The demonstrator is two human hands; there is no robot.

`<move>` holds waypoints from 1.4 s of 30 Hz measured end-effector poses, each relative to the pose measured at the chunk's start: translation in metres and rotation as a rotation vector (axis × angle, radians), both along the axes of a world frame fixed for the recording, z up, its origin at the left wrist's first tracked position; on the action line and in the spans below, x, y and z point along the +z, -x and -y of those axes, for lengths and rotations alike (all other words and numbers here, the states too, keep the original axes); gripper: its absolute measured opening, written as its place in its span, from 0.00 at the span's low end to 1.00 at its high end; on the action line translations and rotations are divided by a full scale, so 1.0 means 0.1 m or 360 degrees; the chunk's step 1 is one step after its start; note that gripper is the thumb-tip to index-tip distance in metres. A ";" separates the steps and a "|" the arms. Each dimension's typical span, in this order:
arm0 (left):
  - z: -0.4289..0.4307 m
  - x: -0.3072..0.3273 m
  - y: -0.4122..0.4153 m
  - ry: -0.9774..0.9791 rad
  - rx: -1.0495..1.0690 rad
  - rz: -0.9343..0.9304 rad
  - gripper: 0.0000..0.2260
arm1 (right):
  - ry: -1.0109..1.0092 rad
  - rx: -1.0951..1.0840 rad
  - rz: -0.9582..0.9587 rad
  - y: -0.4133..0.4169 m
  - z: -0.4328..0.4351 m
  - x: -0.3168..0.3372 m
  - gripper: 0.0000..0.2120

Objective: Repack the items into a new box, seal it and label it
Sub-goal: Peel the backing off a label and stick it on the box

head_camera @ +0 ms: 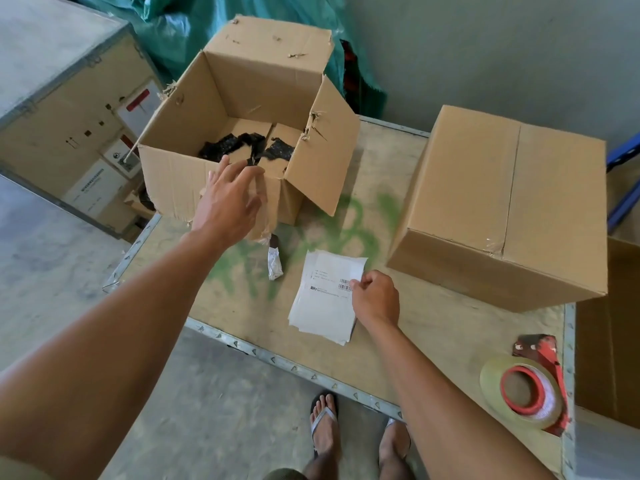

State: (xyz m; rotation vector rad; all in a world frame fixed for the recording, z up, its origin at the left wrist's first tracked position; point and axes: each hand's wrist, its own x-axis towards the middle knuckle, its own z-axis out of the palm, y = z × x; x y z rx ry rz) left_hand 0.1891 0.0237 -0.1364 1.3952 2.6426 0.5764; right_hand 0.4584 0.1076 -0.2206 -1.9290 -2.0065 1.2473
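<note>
A worn, torn cardboard box (pixel 180 174) stands open at the far left of the wooden crate top (pixel 398 188), with black tape strips on its bottom and nothing else visible inside. My left hand (pixel 228 199) reaches over its near wall, fingers spread, holding nothing. A closed, cleaner cardboard box (pixel 502 209) sits at the right. Between them lies a stack of white label sheets (pixel 325 299); my right hand (pixel 375 299) pinches the top sheet at its right edge near the barcode. A tape dispenser (pixel 530 386) with a red core rests at the near right corner.
A small crumpled white wrapper (pixel 275 263) lies near the old box's corner. Metal-edged crates with labels (pixel 69 133) stand at the left, green tarpaulin (pixel 194 26) behind. A flat cardboard sheet (pixel 609 327) leans at the right. My feet in sandals (pixel 325 424) stand by the crate's near edge.
</note>
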 end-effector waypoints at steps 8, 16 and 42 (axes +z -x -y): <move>0.00 -0.03 -0.03 -0.0032 0.0047 0.0050 0.22 | -0.0287 0.0173 -0.0030 0.02 0.07 0.10 0.04; -0.09 0.12 -0.23 -0.0028 0.0065 0.0041 0.24 | -0.0443 0.0187 -0.0397 -0.05 0.05 0.40 0.05; -1.54 0.66 -2.17 0.0141 -0.0065 0.0864 0.32 | -0.0466 -0.0342 -0.0808 -1.55 -1.47 1.69 0.05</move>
